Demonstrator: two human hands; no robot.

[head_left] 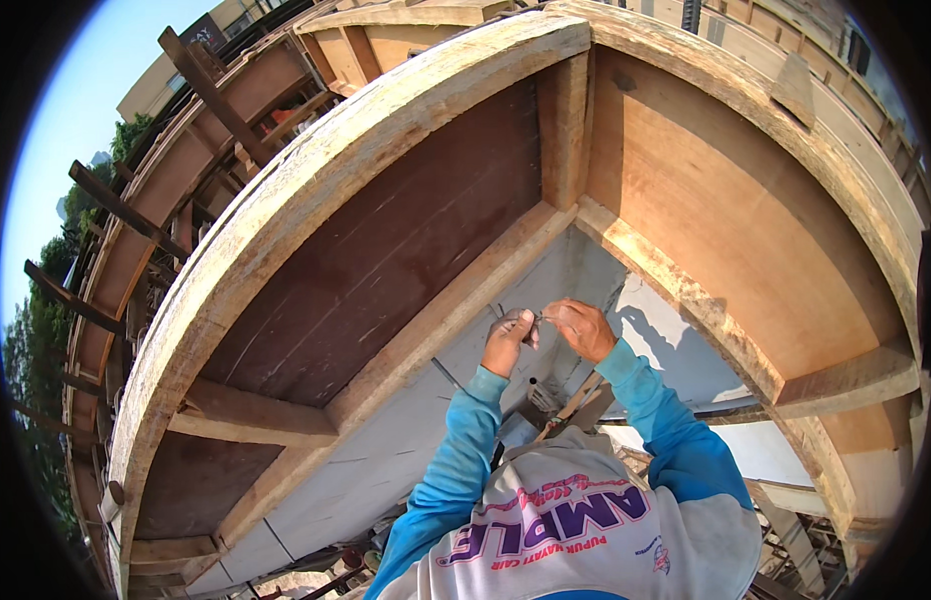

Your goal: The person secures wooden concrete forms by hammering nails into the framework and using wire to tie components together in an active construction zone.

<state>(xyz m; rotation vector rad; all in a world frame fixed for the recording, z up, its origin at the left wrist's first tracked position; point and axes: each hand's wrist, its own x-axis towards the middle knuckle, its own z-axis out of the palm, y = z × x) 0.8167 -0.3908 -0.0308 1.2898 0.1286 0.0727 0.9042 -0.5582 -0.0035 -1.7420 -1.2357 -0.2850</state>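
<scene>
My left hand point(510, 340) and my right hand point(580, 328) are raised close together in front of my chest, fingertips nearly meeting. Both are closed in a pinch. A thin dark sliver shows between the fingertips, too small to name. Just beyond my hands, two timber-framed plywood panels meet at a corner post point(564, 130). The left panel point(386, 230) has a dark brown face; the right panel point(726, 230) is lighter plywood. Neither hand visibly touches the frames.
Pale grey walls point(386, 440) stand below the frames, with thin rods sticking out. Timber pieces and a pipe point(534, 383) lie low between my forearms. More curved formwork point(136, 240) with projecting dark posts runs along the left. A steel bar point(692, 15) rises at the top.
</scene>
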